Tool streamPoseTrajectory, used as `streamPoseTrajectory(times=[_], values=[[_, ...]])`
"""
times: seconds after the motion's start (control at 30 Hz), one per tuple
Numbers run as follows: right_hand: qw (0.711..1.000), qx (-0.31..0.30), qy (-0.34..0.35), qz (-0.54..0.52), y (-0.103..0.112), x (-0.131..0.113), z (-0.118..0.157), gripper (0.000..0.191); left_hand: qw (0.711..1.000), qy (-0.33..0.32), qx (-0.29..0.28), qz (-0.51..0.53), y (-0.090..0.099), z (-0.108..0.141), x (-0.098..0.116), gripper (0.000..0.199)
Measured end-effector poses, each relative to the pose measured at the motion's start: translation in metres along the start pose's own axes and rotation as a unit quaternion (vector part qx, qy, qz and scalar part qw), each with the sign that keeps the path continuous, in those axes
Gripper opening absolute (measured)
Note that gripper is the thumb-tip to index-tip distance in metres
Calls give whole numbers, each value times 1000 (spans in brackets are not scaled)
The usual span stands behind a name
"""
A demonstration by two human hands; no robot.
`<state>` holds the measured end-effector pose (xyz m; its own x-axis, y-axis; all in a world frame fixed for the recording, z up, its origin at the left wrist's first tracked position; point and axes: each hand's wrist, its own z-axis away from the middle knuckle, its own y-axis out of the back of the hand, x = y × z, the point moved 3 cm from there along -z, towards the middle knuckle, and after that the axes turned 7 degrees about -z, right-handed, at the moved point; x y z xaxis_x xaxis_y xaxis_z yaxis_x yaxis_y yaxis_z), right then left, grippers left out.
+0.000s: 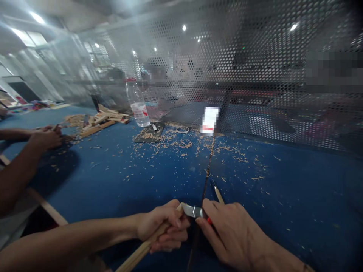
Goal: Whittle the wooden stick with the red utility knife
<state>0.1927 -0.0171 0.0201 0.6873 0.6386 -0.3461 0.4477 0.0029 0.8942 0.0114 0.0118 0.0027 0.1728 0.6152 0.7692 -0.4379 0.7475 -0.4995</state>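
Observation:
My left hand (170, 228) is closed around a pale wooden stick (141, 250), which slants from the lower edge up to a tip by my thumb. In my right hand (232, 230) is a utility knife (195, 211) with a wide silver blade and a bit of red at the handle. The blade lies against the stick's upper end, close to my left fingers. Most of the knife's handle is hidden inside my right hand. Just beyond that hand, a thin tool with a pale wooden handle and dark tip (217, 192) rests on the blue table (159, 185).
Wood shavings (181, 143) are scattered across the table's far part. A water bottle (138, 107) stands by a dark flat sheet (147, 133). A bright pixelated screen (210, 121) leans on the perforated metal panel (255, 83). At left, wood pieces (99, 120) lie near another person's hands (47, 136).

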Motion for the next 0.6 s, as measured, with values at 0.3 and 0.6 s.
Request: streamPoseTrajectory(times=[0.3, 0.6], values=[[982, 65, -176, -15, 21, 61, -4, 30, 999, -29, -16, -22, -4, 4, 1, 25], [984, 65, 0, -163, -13, -10, 11, 24, 999, -14, 13, -34, -6, 2, 0, 28]])
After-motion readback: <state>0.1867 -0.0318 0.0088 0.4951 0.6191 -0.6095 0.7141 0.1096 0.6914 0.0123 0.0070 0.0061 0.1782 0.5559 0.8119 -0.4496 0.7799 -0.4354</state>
